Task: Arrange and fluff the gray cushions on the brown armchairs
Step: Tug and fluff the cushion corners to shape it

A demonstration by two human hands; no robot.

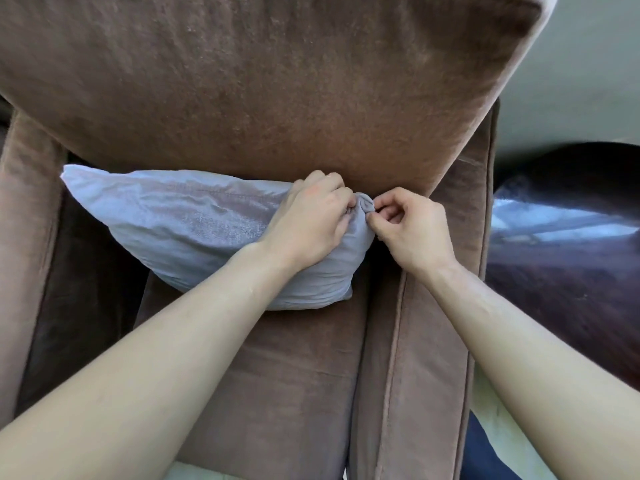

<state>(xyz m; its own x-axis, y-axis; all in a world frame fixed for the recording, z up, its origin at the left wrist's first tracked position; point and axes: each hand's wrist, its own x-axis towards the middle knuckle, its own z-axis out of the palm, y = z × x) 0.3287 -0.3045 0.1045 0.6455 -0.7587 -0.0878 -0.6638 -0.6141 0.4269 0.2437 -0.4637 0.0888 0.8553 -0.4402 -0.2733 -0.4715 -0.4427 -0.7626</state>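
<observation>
A gray cushion [180,223] lies across the seat of a brown armchair [277,98], leaning against the base of its tall backrest. My left hand [308,223] rests on the cushion's right end and grips the fabric there. My right hand [412,230] pinches the cushion's bunched right corner between thumb and fingers. Both hands meet at that corner, close to the right armrest [415,341]. The cushion's left corner points toward the left armrest [24,209].
A dark glossy surface [571,237] lies to the right of the chair, beyond the right armrest. The brown seat cushion [277,375] stretches toward me between my forearms. Pale fabric shows at the bottom right.
</observation>
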